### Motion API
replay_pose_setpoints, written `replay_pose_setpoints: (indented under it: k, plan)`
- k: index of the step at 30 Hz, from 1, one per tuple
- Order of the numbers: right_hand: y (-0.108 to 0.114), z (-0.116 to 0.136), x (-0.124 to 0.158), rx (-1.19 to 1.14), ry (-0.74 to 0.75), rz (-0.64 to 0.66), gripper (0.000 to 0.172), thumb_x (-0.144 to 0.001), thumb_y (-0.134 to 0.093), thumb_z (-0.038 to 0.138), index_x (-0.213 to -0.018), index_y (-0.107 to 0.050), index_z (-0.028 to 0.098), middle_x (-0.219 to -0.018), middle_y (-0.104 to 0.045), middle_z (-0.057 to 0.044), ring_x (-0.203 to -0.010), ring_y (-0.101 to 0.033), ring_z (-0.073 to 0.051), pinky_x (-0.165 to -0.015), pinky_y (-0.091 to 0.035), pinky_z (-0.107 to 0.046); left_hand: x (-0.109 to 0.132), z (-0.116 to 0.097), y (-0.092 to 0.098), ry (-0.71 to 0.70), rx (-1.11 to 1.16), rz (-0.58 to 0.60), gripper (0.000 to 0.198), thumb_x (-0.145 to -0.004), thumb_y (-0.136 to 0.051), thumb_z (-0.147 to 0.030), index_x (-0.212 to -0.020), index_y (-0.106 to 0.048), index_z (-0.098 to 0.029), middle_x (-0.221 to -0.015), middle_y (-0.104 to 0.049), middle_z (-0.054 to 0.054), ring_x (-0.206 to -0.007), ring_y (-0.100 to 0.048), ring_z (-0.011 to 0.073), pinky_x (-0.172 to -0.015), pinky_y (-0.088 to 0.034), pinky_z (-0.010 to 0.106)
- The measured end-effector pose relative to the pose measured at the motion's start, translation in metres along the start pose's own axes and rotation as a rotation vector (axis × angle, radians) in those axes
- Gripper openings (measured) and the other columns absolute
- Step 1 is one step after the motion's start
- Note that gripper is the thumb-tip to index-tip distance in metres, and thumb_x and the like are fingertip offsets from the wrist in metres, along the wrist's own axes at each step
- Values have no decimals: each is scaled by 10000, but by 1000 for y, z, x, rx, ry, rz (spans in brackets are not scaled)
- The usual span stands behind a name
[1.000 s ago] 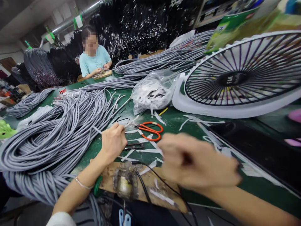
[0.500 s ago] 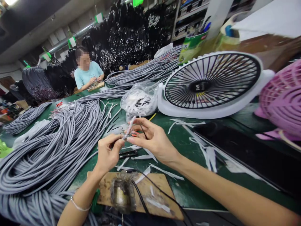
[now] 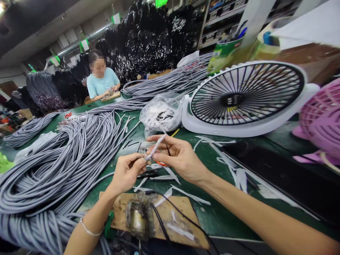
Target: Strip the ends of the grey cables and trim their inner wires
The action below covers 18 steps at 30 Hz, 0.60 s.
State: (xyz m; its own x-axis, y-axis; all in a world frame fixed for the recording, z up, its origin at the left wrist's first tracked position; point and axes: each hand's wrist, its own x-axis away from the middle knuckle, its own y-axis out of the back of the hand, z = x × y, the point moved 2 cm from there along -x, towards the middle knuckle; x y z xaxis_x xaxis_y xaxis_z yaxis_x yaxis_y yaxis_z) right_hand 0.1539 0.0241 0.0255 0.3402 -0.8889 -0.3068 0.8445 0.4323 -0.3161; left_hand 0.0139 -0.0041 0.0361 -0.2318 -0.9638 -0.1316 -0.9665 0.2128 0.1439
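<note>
My left hand (image 3: 130, 170) pinches a grey cable (image 3: 147, 158) between thumb and forefinger near its stripped end. A pale whitish strip or core (image 3: 158, 145) sticks up from there, tilted to the right. My right hand (image 3: 183, 157) is curled at the same end, its thumb and fingers closing around the thin wires, partly hidden. A thin dark piece (image 3: 167, 147) shows between its fingers, and something orange-red (image 3: 160, 163) peeks out below its thumb. Under my hands lies a black-handled tool (image 3: 148, 173), mostly covered.
Bundled grey cables (image 3: 61, 159) fill the left. A wooden board (image 3: 183, 212) with a metal-bodied device (image 3: 138, 216) lies in front. Beyond are a bag of white parts (image 3: 160, 115), a white fan (image 3: 244, 95) and a pink fan (image 3: 322, 120). A co-worker (image 3: 102, 83) sits at the far side.
The pale strip has swung from nearly upright to leaning right. Both hands remain together at the cable end, with the right fingers slightly shifted. The view has moved a little.
</note>
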Motion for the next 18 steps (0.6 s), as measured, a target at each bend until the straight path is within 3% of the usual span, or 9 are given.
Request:
replay_pose_setpoints:
  k: [4, 11, 15, 18]
  plan:
    - [-1, 3, 2, 90, 67, -11, 376, -648, -717, 369, -912, -541, 168, -686, -578, 1, -594, -553, -103, -552, -482, -228, 0, 2, -1, 13, 17, 14, 473, -672, -594, -584, -632, -544, -115, -493, -399, -40, -434, -300, 48, -412, -248, 192]
    - [-11, -2, 7, 219, 155, -102, 259, -738, -618, 338, -911, -496, 190, -803, -570, -44, -716, -574, -136, -652, -511, -260, 1, 9, -7, -99, 56, -115, 381, -678, -652, -489, -684, -550, -123, -538, -444, -35, -465, -364, 57, -444, -299, 191]
    - [-11, -10, 6, 242, 175, -200, 223, -754, -582, 307, -905, -459, 197, -812, -549, -38, -655, -552, -115, -584, -497, -237, -1, 10, -12, -66, 146, -183, 390, -654, -675, -484, -680, -542, -118, -507, -437, -47, -440, -355, 45, -428, -290, 182]
    - [-12, -14, 10, 307, 277, -272, 171, -778, -543, 247, -902, -434, 204, -808, -533, -24, -575, -528, -86, -514, -467, -206, -2, 9, -15, -40, 221, -204, 391, -635, -696, -469, -667, -543, -112, -479, -428, -58, -421, -335, 31, -418, -269, 174]
